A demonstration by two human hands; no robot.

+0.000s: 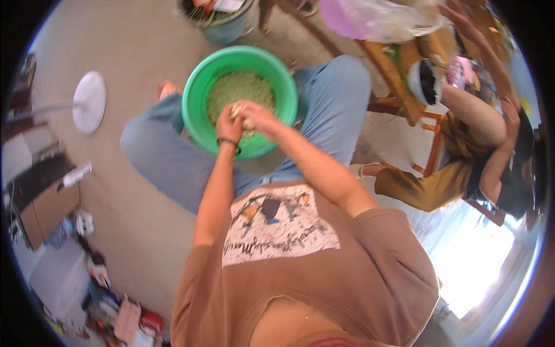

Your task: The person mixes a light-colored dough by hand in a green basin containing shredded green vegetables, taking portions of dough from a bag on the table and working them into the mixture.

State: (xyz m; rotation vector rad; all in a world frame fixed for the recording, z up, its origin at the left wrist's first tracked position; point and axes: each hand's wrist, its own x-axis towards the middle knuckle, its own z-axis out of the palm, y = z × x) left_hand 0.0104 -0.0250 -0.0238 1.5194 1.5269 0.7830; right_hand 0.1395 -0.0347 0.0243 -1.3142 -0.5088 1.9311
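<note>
Between my knees stands a round green plastic basin (pixel 195 92). Finely chopped pale green stuff (pixel 240 89), which looks like shredded vegetable, covers its bottom. My left hand (pixel 229 126), with a dark band at the wrist, is over the near part of the basin. Right beside it, my right hand (pixel 258 118) meets it from the right. Both hands are closed around a pale, whitish clump (pixel 236 110), mostly covered by the fingers. Its exact kind is too small and blurred to make out.
A blue-grey bucket (pixel 225 30) with scraps stands beyond the basin. At the right, another person (pixel 462 156) sits by a wooden table (pixel 399 63) holding plastic bags (pixel 393 20). A round white stand base (pixel 89 103) is on the floor at left, and clutter lies lower left.
</note>
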